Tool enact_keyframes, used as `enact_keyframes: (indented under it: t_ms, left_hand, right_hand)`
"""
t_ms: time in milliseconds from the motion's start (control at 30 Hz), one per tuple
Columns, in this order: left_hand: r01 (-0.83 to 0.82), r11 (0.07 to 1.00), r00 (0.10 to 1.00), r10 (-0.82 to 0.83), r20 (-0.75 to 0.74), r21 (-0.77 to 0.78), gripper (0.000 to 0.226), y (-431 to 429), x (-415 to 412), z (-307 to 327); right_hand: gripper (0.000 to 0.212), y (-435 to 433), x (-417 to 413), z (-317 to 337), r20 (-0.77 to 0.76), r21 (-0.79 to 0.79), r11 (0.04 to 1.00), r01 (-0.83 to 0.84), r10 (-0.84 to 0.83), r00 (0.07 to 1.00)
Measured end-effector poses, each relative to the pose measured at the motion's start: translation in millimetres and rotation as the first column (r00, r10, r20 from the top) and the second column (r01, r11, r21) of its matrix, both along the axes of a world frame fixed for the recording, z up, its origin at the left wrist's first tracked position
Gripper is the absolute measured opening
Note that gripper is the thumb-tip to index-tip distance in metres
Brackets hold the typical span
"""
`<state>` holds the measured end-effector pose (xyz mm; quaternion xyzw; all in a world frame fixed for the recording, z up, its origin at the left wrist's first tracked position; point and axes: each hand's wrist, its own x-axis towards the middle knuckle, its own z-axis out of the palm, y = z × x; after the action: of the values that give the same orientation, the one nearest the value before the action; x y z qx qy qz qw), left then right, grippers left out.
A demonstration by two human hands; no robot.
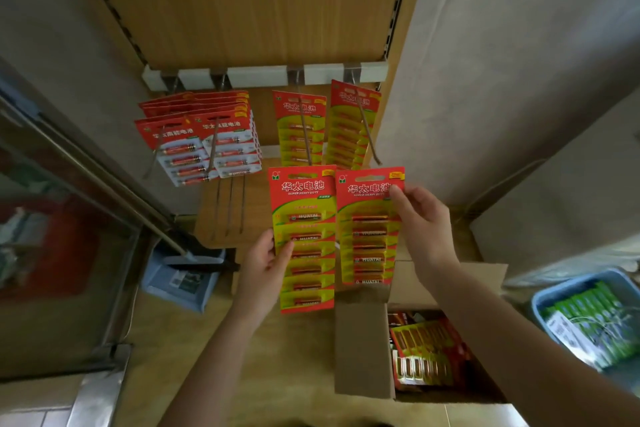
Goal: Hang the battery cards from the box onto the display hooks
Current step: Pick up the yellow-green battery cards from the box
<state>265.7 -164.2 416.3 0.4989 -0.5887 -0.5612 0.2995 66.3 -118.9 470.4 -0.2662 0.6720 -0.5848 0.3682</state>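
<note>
Left hand pinches the left battery card at its left edge; right hand pinches the right battery card near its top right corner, both below the display hooks. Cards probably light and bendy: hold near the top slot

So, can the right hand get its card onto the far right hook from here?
Probably yes. The right hand pinches its card just below the far right hook, whose tip is bare, with nothing between them.

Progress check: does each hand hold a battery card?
Yes: left hand grips the left card, right hand pinches the right card.
</note>
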Motion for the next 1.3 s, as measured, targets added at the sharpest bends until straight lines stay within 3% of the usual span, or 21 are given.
enact_keyframes:
  t_ms: [433, 833, 1133, 1300]
  left_hand:
    - [-0.031, 0.998, 1.000, 0.031, -0.005, -0.053, 0.015, -17, -9, -3]
    - [-0.049, 0.999, 0.998, 0.050, 0.046, -0.009, 0.013, -48, -29, -5]
    - [-0.106, 0.994, 0.989, 0.108, 0.098, -0.029, 0.018, -104, -52, -1]
    - [-0.139, 0.989, 0.966, 0.148, 0.213, -0.054, 0.018, -134, -64, -3]
  right_hand:
    - [0.013, -19, -18, -2, -0.056, -0.009, 1.000, -0.026, 0.025, 0.998]
    - [0.013, -58, -36, -13, -0.012, 0.020, 1.000, -0.007, 0.007, 1.000]
    - [0.016, -111, -54, -17, -0.149, 0.037, 0.999, -0.018, 0.023, 0.989]
    - [0.012, -136, -62, -19, -0.207, 0.069, 0.998, -0.008, 0.023, 0.978]
